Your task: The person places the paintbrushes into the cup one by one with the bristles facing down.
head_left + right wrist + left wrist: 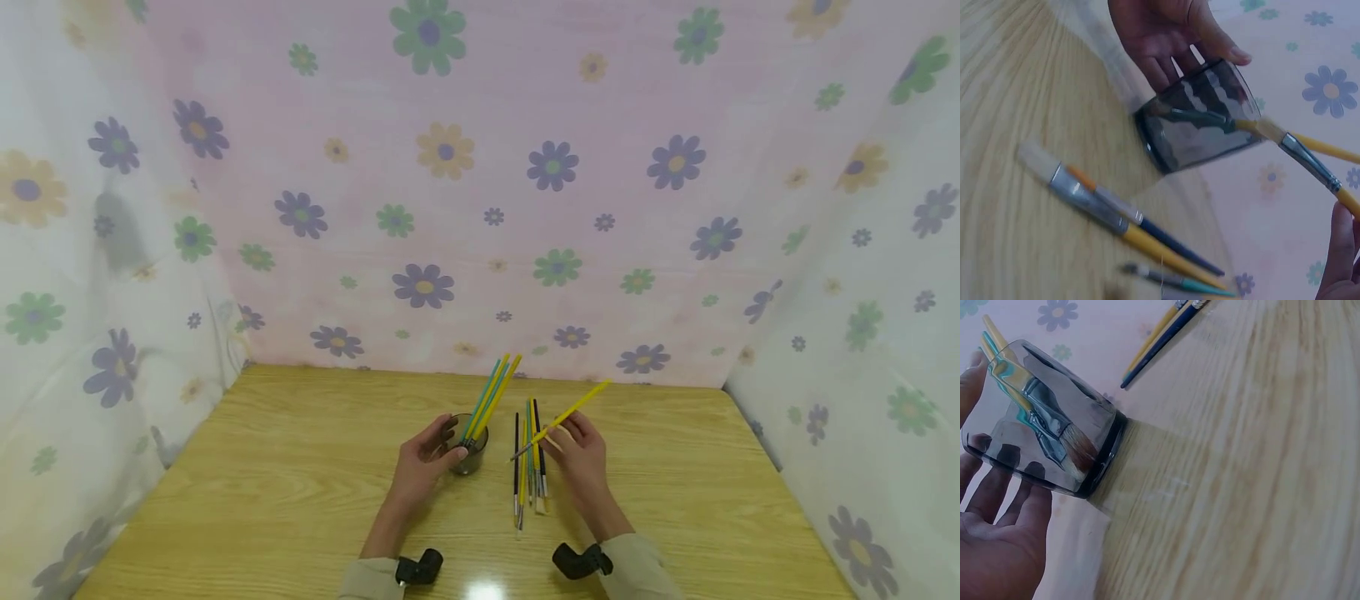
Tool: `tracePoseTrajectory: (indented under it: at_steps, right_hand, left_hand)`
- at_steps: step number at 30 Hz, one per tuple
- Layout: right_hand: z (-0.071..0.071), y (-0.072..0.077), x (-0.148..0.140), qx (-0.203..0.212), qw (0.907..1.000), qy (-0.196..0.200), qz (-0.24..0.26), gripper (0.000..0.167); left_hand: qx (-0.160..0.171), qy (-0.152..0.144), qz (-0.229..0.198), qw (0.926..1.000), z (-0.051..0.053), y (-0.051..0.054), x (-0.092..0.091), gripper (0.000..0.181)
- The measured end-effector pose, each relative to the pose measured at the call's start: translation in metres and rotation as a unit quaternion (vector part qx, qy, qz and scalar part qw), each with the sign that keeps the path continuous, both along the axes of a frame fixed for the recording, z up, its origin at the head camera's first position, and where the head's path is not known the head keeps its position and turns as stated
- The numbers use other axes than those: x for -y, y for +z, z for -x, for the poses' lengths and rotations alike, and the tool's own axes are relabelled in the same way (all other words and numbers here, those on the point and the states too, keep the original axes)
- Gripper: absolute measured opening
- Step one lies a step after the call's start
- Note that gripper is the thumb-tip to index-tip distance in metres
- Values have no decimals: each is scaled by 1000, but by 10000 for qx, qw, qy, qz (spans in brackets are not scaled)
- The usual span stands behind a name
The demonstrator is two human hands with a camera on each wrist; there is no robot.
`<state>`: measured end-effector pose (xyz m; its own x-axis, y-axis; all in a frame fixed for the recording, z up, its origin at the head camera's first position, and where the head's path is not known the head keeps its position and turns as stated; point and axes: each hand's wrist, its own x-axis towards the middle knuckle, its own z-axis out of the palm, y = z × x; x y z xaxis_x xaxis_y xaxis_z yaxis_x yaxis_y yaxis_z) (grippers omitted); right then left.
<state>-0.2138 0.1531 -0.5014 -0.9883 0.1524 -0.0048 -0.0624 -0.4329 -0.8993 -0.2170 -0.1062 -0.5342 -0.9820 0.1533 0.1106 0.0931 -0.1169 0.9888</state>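
My left hand (420, 467) holds a dark see-through cup (1054, 419) by its side, fingers curled about it and thumb near the rim. Several paintbrushes (491, 392) with yellow and green handles lean in the cup, bristles down. Between the fingertips of my right hand (579, 454) is a yellow-handled paintbrush (570, 412). Its pale bristles point left and down, close to the cup's rim in the right wrist view. Below that brush, loose paintbrushes (537, 475) with black, yellow and green handles lie on the table, between the two hands.
The wooden table (300, 467) ends at the back against a pink floral cloth (487, 250). White floral cloths hang at the left (150, 350) and right (840, 358). A black wrist mount (420, 568) sits at the left sleeve, another wrist mount (581, 562) at the right.
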Motion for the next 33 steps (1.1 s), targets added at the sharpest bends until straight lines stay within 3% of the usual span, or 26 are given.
tracePoseTrajectory:
  at_steps: [9, 17, 27, 33]
  right_hand:
    - [17, 14, 29, -471, 9987, 205, -58, 25]
    - [22, 19, 35, -741, 9969, 189, -193, 26]
    - [28, 13, 47, -1025, 9939, 271, -302, 29]
    - [33, 7, 54, -1142, 9920, 276, -458, 39]
  left_hand:
    - [-54, 26, 17, 10000, -2, 0, 1, 70]
    - [-49, 38, -29, 10000, 0, -1, -1, 70]
    - [2, 82, 58, 9999, 1, -1, 0, 69]
    - [-28, 66, 90, 9999, 1, -1, -1, 69]
